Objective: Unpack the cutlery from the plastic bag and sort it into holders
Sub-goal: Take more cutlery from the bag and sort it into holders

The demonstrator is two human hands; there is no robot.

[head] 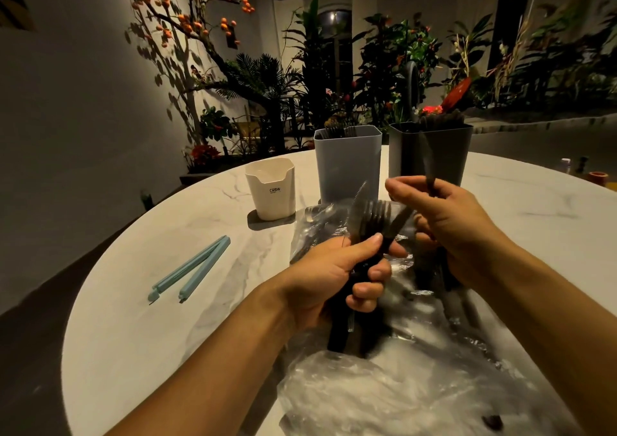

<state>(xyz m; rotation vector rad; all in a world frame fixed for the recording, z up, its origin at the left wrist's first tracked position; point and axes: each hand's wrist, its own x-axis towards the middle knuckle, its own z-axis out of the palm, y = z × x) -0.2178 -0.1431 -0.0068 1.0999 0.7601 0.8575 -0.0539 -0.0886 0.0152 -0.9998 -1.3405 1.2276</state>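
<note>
Marble-patterned white tabletop (140, 335), evening light: a person is sorting dark-handled cutlery at a round table beside an indoor garden. Their left hand (337, 278) is gripping a bundle of cutlery (370, 225) in a closed fist, with fork tines and at least one serrated knife blade standing up out of it, above the crumpled clear plastic bag (400, 389) that is lying across the near side of the table. Their right hand (447, 222) is pinching a single dark piece (429, 168) between thumb and fingertips, holding it upright just in front of the black holder (430, 155); motion blur is hiding whether it is a knife or something else. Handles are already showing above the rims of the black holder and the grey holder (347, 165) next to it, so part of the sorting appears done. Nothing is showing in what can be seen of the cream holder (272, 190) marked CRBW, standing further left. A pale blue bag clip (190, 270) is lying open on the table, well apart from the bag. With a fistful in hand and more dark shapes showing through the plastic, the job looks perhaps midway, with a good deal left to place.
</note>
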